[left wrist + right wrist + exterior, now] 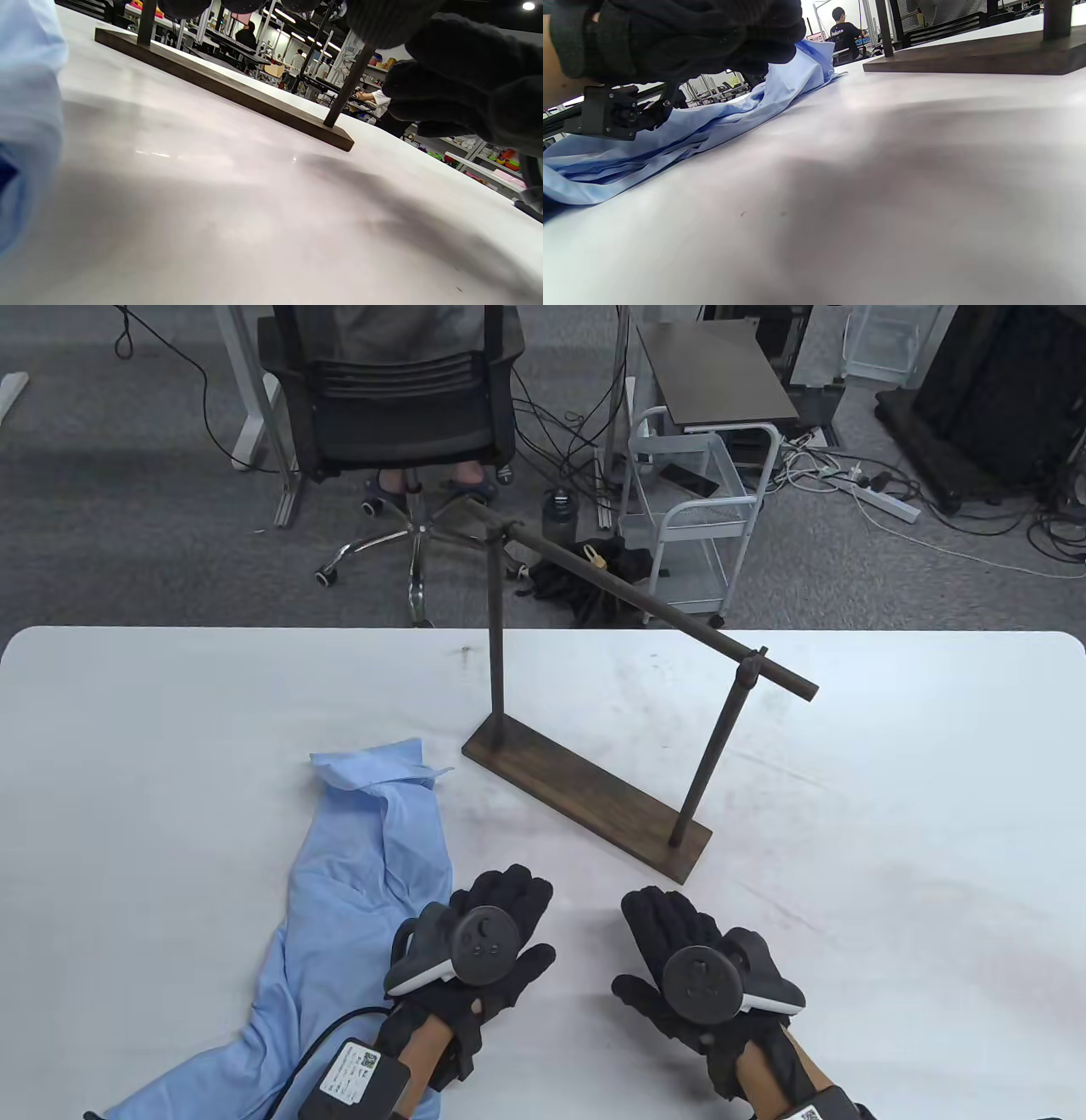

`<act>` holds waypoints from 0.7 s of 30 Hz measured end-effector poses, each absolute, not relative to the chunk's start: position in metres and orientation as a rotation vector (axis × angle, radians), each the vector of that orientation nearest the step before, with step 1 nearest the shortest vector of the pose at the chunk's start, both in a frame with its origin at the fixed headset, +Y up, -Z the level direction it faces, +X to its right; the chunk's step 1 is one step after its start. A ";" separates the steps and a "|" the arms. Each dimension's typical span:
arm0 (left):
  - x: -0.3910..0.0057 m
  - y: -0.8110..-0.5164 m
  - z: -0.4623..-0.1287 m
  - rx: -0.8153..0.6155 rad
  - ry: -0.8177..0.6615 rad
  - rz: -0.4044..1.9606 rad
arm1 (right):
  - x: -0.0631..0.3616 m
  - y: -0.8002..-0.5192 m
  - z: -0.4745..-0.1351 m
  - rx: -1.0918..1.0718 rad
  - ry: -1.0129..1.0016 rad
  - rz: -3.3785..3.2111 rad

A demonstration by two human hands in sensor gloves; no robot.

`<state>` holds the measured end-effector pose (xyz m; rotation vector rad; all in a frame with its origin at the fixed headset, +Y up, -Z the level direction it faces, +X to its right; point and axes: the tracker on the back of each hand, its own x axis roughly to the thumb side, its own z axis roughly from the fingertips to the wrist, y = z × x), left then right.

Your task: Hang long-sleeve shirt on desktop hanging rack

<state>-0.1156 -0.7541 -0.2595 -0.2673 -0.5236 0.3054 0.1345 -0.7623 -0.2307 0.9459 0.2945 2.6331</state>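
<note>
Status: nothing hung. Your light-blue long-sleeve cotton shirt (356, 891) lies crumpled on the white table (891, 831); the dark wooden hanging rack (594, 712) is bare. Your left hand (475, 950) and right hand (696, 976): fingers spread, holding nothing.

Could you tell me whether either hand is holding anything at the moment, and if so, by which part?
Nothing is held: the left hand and right hand lie open, apart from the shirt.

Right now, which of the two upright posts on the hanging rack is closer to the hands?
The post at the base's near right end, just beyond the right hand. The other post stands at the far left end, farther from both hands.
</note>
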 end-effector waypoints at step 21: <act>-0.220 -0.767 -0.300 -0.286 0.161 0.188 | 0.142 -0.762 -0.235 0.879 0.308 2.625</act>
